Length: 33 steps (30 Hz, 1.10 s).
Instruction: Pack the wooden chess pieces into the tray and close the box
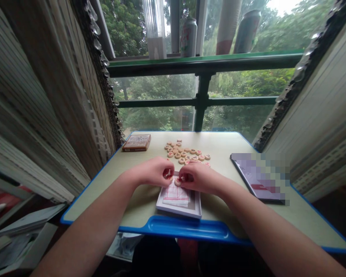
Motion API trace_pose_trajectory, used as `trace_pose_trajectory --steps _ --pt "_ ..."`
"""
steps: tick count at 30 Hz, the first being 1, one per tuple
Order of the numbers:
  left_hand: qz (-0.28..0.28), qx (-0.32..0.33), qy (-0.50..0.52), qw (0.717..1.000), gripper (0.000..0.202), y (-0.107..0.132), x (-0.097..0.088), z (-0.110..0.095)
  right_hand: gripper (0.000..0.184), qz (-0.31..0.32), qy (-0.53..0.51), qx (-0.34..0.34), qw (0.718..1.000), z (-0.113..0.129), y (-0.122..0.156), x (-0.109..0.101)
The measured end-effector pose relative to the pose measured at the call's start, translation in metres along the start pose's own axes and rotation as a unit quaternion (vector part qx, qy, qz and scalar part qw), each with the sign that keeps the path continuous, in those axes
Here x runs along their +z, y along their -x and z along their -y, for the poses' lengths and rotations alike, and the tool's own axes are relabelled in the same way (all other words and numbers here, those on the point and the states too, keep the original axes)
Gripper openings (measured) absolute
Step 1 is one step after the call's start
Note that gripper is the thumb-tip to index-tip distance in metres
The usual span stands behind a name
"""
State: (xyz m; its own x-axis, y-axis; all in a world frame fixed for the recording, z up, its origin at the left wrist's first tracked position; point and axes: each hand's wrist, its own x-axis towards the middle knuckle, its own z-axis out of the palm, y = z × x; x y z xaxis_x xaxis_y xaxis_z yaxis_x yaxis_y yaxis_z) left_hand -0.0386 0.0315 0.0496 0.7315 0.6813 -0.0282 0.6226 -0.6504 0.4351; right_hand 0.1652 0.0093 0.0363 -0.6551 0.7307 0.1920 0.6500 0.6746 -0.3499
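A tall window (164,86) fills the far side, with green trees beyond the glass. Patterned curtains hang on both sides: the left curtain (50,88) in dark and pale stripes, the right curtain (314,111) paler, both with dark, ruffled edges. A dark green railing (216,62) runs across the panes. Below it stands a pale table (222,145) with a blue rim and a blue molded trough along the near edge.

On the right of the table lies a flat tablet-like device (246,179), partly hidden by pixelation. A shallow, open white box (179,213) sits near the middle of the near edge, just behind the trough. At the far left corner is a closed, brown-edged cardboard box (136,143). Two drink cans, the left can (188,38) and the right can (248,32), stand above the railing.

The left hand (157,171) and right hand (200,176) meet over the far half of the open box. Inside it lies a folded paper chessboard (175,195) printed with red lines.

Smallest are the round wooden xiangqi pieces (183,154), marked in red or black, loosely clustered beyond the hands. The left grip is pinched around a red-marked disc (168,177). The right grip is curled nearly closed, with another disc (177,182) at its fingertips, over the paper; whether it is pinched or merely touched, I cannot tell.
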Motion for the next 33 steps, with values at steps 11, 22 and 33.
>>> trace_pose_trajectory --steps 11,22,33 --pt "-0.006 -0.003 0.014 1.0 0.014 0.001 -0.0053 0.0016 0.024 -0.004 0.018 -0.051 0.999 -0.0046 -0.0006 0.0047" --pt "-0.002 -0.009 0.025 1.0 0.017 -0.0002 -0.0049 0.0037 0.016 -0.031 0.048 -0.035 0.998 -0.0037 -0.0025 0.0059" --pt "0.014 -0.027 0.019 0.999 0.025 -0.0016 -0.0042 0.0045 0.022 -0.006 0.023 -0.017 1.0 -0.0031 -0.0039 0.0087"
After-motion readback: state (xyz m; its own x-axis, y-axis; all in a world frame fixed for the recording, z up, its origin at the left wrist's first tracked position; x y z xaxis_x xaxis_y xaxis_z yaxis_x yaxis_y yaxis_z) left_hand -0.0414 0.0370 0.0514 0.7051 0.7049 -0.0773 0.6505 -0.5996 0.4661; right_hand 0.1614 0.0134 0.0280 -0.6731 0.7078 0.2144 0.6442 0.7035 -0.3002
